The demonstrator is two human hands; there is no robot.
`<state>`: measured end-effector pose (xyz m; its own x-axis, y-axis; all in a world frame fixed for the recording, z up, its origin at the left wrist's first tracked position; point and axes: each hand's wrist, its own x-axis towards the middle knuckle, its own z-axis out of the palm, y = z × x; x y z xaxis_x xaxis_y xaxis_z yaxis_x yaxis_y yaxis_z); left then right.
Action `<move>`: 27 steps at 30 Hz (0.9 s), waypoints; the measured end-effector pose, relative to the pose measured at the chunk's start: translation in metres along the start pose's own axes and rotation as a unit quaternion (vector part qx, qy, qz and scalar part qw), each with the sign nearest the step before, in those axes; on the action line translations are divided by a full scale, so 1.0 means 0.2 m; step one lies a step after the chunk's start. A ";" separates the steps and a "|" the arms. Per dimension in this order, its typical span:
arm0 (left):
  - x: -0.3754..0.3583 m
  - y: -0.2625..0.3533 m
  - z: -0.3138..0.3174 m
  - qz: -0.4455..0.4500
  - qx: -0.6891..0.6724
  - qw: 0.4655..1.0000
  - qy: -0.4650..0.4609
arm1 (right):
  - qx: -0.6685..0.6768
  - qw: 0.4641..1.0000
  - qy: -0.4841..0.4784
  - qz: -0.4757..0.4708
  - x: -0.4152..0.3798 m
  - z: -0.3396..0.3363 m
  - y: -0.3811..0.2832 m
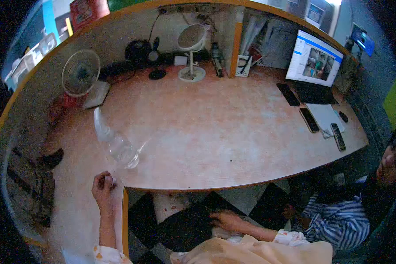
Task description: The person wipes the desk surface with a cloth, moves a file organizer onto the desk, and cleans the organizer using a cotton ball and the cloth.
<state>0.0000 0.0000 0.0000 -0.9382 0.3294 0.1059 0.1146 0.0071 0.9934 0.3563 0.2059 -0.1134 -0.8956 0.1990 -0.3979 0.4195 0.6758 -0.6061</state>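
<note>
At the surface's [233,132] near left corner, my left hand [103,189] is curling closed beside a clear plastic bottle [119,147], not gripping it; my right hand [228,219] is resting open on my lap, so grasping the bottle comes next.

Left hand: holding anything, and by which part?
The left hand pinches the clear plastic bottle at its cap end; the body lies on the desk.

orange-topped corner desk [215,127] in a dim room
black-and-white checkered floor [246,198] below; a lit monitor [314,59] and two small fans [80,72] along the partition wall.

Single head-worn fisheye view looks steeply down across the desk [215,127], edges probably distorted.
</note>
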 end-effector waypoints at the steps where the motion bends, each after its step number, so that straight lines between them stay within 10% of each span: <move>1: -0.01 -0.04 0.01 -0.003 -0.013 1.000 0.003 | 0.065 0.998 0.023 -0.005 -0.05 -0.11 -0.08; 6: 0.04 0.02 0.01 0.031 -0.023 0.999 0.004 | 0.439 0.876 0.199 0.028 -0.28 -0.59 -0.18; 8: 0.03 0.05 0.02 0.025 -0.023 0.999 0.005 | 0.659 0.615 0.432 0.002 -0.31 -0.73 -0.10; 11: 0.05 0.01 0.00 0.030 -0.021 0.999 -0.009 | 0.379 0.753 0.538 -0.007 -0.34 -1.13 -0.02; 15: 0.04 0.02 0.02 0.011 -0.042 0.999 -0.001 | -0.128 0.917 0.378 0.003 -0.01 -1.17 0.25; 19: 0.04 0.04 0.06 0.001 -0.019 0.999 0.027 | -0.229 0.923 0.309 0.014 0.23 -1.11 0.07; 27: 0.04 0.06 0.06 0.006 -0.020 1.000 0.003 | -0.203 0.918 0.206 -0.272 0.76 -0.71 -0.68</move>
<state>-0.0018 0.0138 0.0118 -0.9385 0.3241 0.1188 0.1138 -0.0344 0.9929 0.1417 0.2444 0.0062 -0.9713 -0.0502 0.2324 -0.1202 0.9470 -0.2980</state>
